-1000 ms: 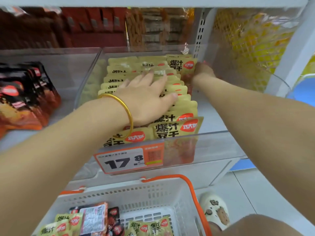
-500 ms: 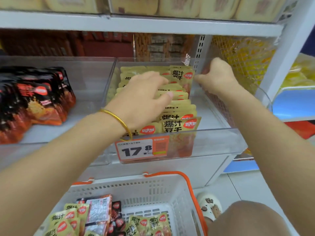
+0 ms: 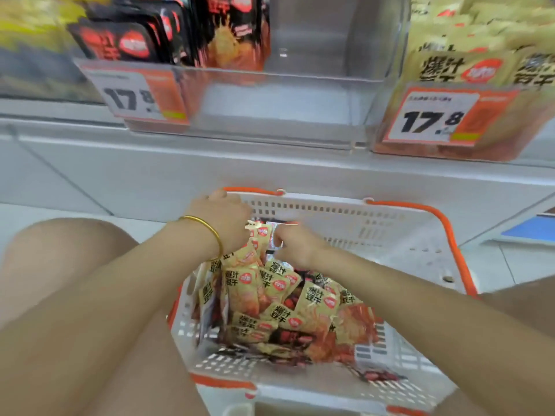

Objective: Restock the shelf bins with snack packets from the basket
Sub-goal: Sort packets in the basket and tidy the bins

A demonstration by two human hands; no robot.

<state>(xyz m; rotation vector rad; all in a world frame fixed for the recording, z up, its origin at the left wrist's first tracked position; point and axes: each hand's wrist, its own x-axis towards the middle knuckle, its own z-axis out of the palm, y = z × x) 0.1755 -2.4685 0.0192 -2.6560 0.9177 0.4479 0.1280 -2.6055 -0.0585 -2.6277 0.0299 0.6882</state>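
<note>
Both hands are inside the basket (image 3: pixel 345 211): left hand (image 3: pixel 223 219) (gold bangle) grips yellow snack packets (image 3: pixel 249 250); right hand (image 3: pixel 295 246) pinches a packet (image 3: pixel 271 235).

I see a shop: orange price tags (image 3: pixel 432 117) reading 17.8 front clear shelf bins (image 3: pixel 279 94) of snack packets, above a white shopping basket (image 3: pixel 345 211).

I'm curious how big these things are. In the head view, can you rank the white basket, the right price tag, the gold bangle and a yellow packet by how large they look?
1. Basket, by far.
2. Right price tag, though it sits farther off, so its true size is unsure.
3. Yellow packet and gold bangle look about alike; I won't rank them.
</note>
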